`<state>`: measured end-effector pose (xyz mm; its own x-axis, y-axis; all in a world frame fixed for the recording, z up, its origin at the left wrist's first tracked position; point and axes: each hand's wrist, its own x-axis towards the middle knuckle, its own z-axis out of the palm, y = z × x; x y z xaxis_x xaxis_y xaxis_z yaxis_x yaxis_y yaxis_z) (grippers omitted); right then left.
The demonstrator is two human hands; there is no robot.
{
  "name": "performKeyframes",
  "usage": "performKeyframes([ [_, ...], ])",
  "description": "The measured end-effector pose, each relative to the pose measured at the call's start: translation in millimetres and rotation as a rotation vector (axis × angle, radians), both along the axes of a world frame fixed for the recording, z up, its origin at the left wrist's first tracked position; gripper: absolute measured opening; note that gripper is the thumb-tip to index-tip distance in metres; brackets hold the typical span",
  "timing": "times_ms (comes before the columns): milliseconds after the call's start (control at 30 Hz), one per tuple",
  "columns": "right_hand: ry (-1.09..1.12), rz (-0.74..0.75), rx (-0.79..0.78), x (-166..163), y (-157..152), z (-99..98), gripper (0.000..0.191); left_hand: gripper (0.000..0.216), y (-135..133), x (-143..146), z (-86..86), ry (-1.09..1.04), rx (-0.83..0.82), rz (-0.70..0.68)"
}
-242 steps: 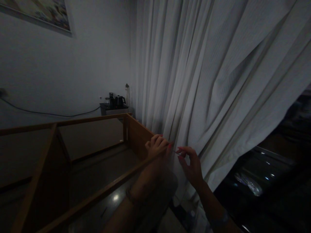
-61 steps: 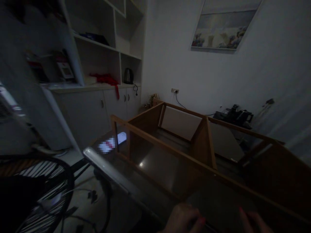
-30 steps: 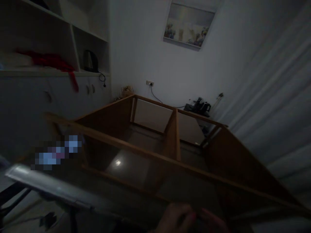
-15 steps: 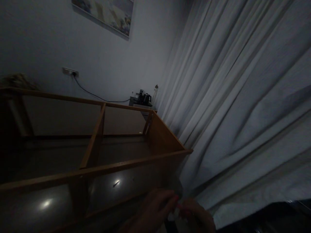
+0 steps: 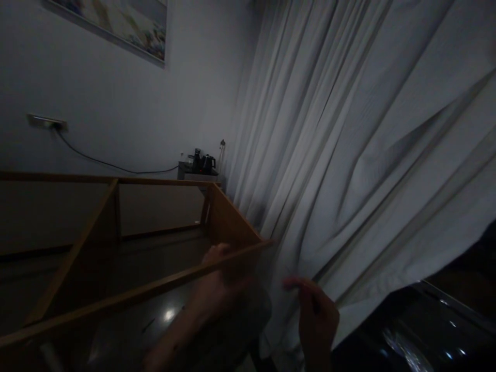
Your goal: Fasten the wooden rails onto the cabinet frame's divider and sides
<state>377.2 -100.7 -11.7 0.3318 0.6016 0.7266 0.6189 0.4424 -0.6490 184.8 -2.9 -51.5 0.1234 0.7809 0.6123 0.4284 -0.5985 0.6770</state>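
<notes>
A wooden furniture frame with open compartments stands in front of me, its front rail slanting up to the right. My left hand is at this rail near the right corner, fingers over the far side and thumb on the near side, closed round the wood; it is blurred. To the right of the corner, in front of the curtain, my right hand is raised with fingers curled and the index finger pressed toward the thumb. Whatever it may pinch is too dark and small to tell.
A long pale curtain hangs along the right side, close to the frame's corner. Behind the frame, a black kettle stands on a small cabinet, its cord running to a wall socket. Dark glossy items lie lower right.
My hands, which were together at a small pale and pinkish thing, have parted. The left went up to the front rail; the right stays apart near the curtain. My view turned right.
</notes>
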Motion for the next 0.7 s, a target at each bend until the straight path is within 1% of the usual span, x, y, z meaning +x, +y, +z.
performKeyframes([
  [67, 0.052, 0.001, 0.021, -6.8, 11.5, 0.8, 0.031, 0.080, 19.8, 6.0, 6.0, -0.121, 0.184, 0.017],
  [133, 0.069, 0.041, 0.032, -14.8, 21.6, 0.6, 0.031, 0.089, 36.5, 14.9, 15.0, -0.202, 0.353, -0.033],
  [200, 0.063, 0.077, 0.025, -21.3, 28.9, -0.8, 0.031, 0.091, 50.6, 24.1, 25.5, -0.189, 0.440, -0.103],
  [300, 0.050, 0.088, 0.032, -25.3, 35.4, -3.6, 0.031, 0.096, 66.5, 34.5, 39.7, -0.056, 0.490, -0.192],
  [400, 0.037, 0.077, 0.055, -23.9, 39.5, -5.5, 0.030, 0.091, 74.4, 40.4, 47.5, 0.085, 0.536, -0.264],
  [433, 0.029, 0.073, 0.062, -23.0, 40.8, -5.9, 0.029, 0.088, 75.2, 42.0, 48.4, 0.100, 0.560, -0.283],
  [500, -0.002, 0.080, 0.075, -21.7, 42.8, -6.3, 0.029, 0.085, 75.1, 45.1, 48.7, 0.089, 0.606, -0.318],
  [567, -0.026, 0.099, 0.090, -21.5, 44.0, -6.3, 0.028, 0.081, 73.7, 48.2, 48.2, 0.060, 0.618, -0.331],
  [633, -0.038, 0.113, 0.106, -22.3, 44.3, -6.2, 0.027, 0.071, 71.9, 50.8, 48.1, 0.039, 0.602, -0.325],
  [700, -0.052, 0.110, 0.130, -23.3, 43.9, -5.9, 0.026, 0.055, 70.4, 52.4, 48.7, 0.037, 0.586, -0.316],
])
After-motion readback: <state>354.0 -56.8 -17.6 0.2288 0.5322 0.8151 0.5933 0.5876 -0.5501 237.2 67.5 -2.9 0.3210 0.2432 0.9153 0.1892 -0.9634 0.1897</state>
